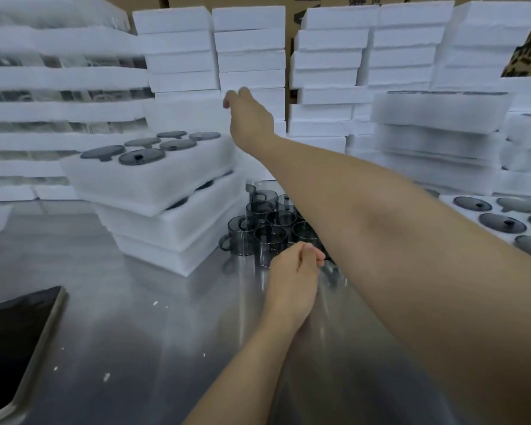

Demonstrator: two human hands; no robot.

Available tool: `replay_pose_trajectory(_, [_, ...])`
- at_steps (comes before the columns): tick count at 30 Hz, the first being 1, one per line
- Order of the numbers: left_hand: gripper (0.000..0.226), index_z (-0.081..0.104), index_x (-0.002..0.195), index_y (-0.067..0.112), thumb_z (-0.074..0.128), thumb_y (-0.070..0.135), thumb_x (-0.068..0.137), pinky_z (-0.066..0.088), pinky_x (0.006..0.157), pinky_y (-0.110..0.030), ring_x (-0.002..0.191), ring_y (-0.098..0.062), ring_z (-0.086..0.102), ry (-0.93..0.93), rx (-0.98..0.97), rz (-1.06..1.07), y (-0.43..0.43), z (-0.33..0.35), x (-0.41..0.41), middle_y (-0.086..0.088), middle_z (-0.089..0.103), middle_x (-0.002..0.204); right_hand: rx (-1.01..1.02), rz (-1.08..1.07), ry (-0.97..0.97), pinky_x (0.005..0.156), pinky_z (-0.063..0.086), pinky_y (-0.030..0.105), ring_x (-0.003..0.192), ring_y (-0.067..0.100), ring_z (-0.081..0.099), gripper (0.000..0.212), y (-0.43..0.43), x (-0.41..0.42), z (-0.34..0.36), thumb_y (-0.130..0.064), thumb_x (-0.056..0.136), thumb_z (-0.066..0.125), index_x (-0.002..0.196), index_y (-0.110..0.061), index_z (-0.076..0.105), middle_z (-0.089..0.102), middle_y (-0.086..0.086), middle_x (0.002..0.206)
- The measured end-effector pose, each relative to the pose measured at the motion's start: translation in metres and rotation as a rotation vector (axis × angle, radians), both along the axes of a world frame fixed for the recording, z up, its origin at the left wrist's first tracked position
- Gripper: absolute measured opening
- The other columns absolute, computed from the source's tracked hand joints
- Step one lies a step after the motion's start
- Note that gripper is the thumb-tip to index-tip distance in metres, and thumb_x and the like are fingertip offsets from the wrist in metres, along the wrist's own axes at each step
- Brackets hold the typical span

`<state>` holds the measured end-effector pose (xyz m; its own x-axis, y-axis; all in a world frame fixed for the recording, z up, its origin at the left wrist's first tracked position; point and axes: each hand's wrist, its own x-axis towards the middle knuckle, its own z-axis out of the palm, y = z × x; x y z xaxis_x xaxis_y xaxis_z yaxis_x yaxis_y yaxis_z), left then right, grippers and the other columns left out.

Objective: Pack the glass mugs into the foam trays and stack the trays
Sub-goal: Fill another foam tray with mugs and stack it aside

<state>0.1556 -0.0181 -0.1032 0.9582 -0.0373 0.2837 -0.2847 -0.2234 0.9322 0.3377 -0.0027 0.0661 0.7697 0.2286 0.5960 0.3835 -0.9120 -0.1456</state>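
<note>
The glass mugs (270,228) cluster on the table (135,302), just before them the left hand (295,268) curls, perhaps pinching a blurred mug (330,273), while beyond them the right hand (247,115) hooks its fingers on a foam tray (184,115).

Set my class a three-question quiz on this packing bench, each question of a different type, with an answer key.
1. True or false: the loose glass mugs stand directly on the metal table.
2. The right hand reaches toward: A) the phone, B) the foam trays at the back, C) the mugs.
3. How many dark round lids show in the top tray of the tilted stack left of the mugs?

Key: 1 true; 2 B; 3 six.
</note>
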Motion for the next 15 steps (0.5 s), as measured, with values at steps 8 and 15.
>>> replay_pose_trajectory(8, [0.034, 0.036, 0.071, 0.024, 0.041, -0.003, 0.091, 0.026, 0.047, -0.013, 0.042, 0.002, 0.036, -0.032, -0.024, -0.013, 0.0, -0.003, 0.004, 0.019, 0.04, 0.04, -0.154, 0.016, 0.141, 0.077, 0.042, 0.033, 0.107, 0.029, 0.055, 0.067, 0.008, 0.015, 0.013, -0.002, 0.096, 0.043, 0.153, -0.018, 0.011, 0.021, 0.006, 0.151])
replay_pose_trajectory(15, [0.035, 0.039, 0.068, 0.023, 0.041, -0.005, 0.09, 0.024, 0.044, -0.011, 0.039, 0.002, 0.036, -0.046, -0.014, -0.016, -0.001, -0.006, 0.006, 0.018, 0.041, 0.038, -0.014, -0.093, 0.018, 0.057, 0.033, 0.03, 0.055, 0.017, 0.034, 0.018, 0.013, 0.011, 0.01, 0.005, 0.088, 0.052, 0.101, -0.007, 0.049, 0.037, 0.01, 0.123])
